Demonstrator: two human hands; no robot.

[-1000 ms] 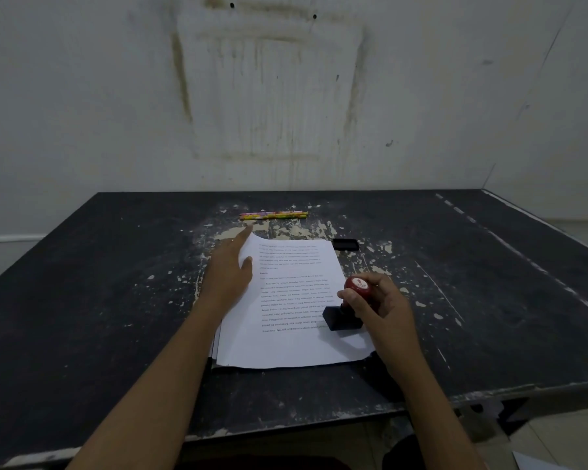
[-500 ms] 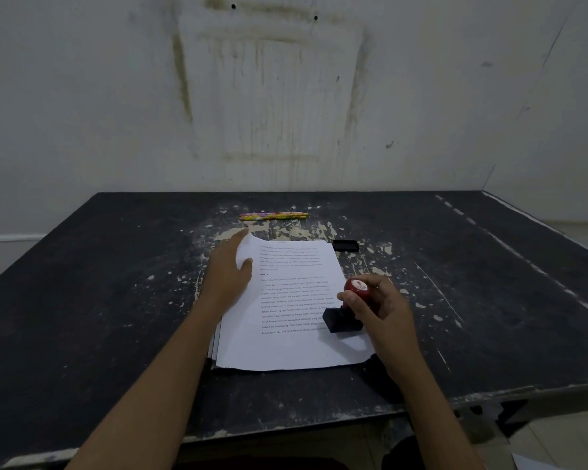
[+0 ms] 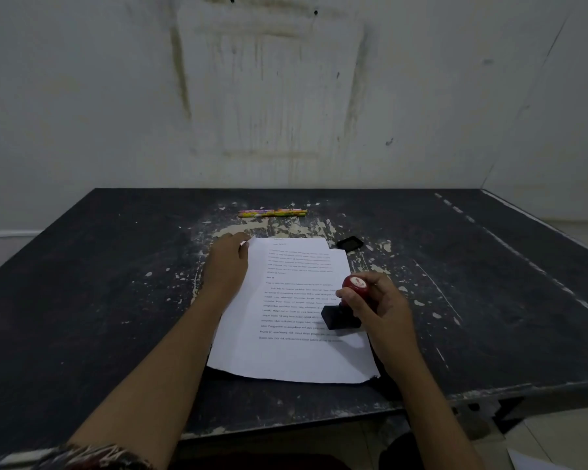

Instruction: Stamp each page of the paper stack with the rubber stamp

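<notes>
step: fingers of right hand [image 3: 382, 312] clench rubber stamp [image 3: 343, 313], its base down on paper stack [image 3: 286, 354].
left hand [image 3: 226, 266]: fingers relaxed, flat on the stack's far-left corner.
next: likely lift stamp straight up, turn page.

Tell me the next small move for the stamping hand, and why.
Probably lift the rubber stamp straight up off the top page. The right hand grips its red knob, and its black base sits on the page's right side, so the impression looks made. The left hand rests at the page's upper left corner, seemingly ready to turn it.
</notes>
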